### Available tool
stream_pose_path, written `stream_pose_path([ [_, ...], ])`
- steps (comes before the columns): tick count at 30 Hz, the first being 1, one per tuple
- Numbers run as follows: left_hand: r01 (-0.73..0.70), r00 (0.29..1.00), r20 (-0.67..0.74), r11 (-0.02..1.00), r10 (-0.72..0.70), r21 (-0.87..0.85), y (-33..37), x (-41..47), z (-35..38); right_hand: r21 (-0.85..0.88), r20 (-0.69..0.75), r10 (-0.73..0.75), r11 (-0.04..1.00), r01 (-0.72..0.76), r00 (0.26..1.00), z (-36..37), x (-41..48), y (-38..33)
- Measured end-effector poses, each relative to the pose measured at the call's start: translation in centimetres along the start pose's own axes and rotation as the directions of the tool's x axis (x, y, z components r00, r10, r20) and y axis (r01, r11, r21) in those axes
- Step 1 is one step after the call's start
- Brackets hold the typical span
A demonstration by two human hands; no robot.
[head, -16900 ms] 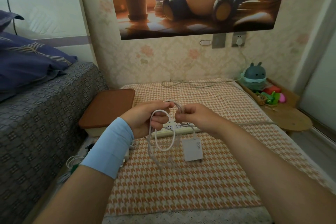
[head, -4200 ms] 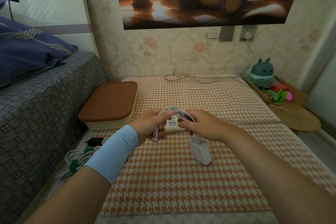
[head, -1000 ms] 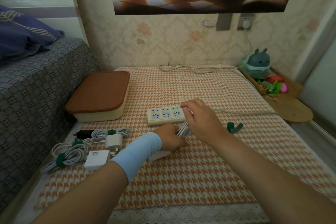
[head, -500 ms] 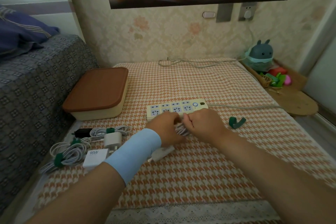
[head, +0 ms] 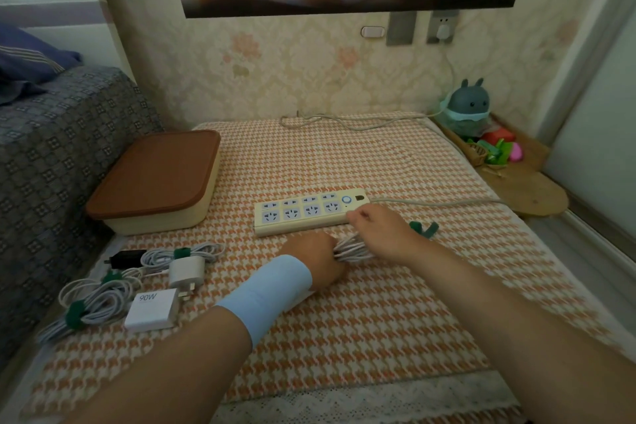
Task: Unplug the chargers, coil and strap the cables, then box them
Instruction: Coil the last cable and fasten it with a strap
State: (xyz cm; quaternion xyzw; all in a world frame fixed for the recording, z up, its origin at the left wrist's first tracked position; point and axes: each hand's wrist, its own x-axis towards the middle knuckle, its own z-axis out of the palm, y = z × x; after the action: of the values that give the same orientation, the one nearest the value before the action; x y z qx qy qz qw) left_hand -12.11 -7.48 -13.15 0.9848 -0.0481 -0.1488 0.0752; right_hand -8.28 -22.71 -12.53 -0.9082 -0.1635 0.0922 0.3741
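Your left hand (head: 318,260) and right hand (head: 382,231) both gripped the coiled cable (head: 352,246); freeing one for the strap (head: 425,229) could have sprung the loops.

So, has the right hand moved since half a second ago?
Yes: the right hand has shifted rightward to the power strip's switch end, nearer the green strap.

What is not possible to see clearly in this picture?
Head view only:
Inside of the box: covered by its brown lid.
Ends of the coiled cable: hidden by the left hand and right hand.
The green strap: partly behind the right hand.
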Motion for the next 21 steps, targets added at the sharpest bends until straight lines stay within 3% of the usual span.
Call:
stream_pose_path([
  [2,0.014,0.999,0.042,1.000,-0.014,0.010,-0.2,0.3,-0.1,0.046,-0.079,0.055,0.998,-0.051,0.995,-1.2,-0.3,0.2],
  [3,0.023,0.998,0.053,1.000,-0.023,0.000,-0.4,0.5,-0.2,0.023,-0.194,0.063,0.998,-0.060,0.979,-1.9,-0.6,0.3],
  [5,0.038,0.998,0.058,0.997,-0.034,-0.065,-0.8,0.6,-0.3,-0.145,-0.442,0.068,0.979,-0.146,0.895,-3.6,-0.9,0.6],
  [7,0.058,0.998,0.045,0.986,-0.052,-0.157,-1.2,0.6,-0.5,-0.329,-0.522,0.154,0.871,-0.365,0.839,-5.1,-1.2,0.7],
  [8,0.067,0.997,0.036,0.976,-0.061,-0.207,-1.4,0.5,-0.8,-0.406,-0.501,0.229,0.790,-0.460,0.835,-5.4,-1.3,0.9],
  [10,0.082,0.997,0.022,0.942,-0.079,-0.324,-1.8,0.3,-1.3,-0.505,-0.416,0.319,0.698,-0.508,0.852,-5.2,-1.5,1.5],
  [15,0.115,0.991,0.015,0.779,-0.134,-0.617,-2.8,-1.3,-2.4,-0.400,-0.326,0.198,0.857,-0.325,0.924,-3.8,-0.6,3.4],
  [21,0.103,0.983,-0.011,0.604,-0.182,-0.791,-3.8,-2.5,-3.0,-0.344,-0.150,0.246,0.895,-0.284,0.958,-3.3,-1.1,3.7],
])
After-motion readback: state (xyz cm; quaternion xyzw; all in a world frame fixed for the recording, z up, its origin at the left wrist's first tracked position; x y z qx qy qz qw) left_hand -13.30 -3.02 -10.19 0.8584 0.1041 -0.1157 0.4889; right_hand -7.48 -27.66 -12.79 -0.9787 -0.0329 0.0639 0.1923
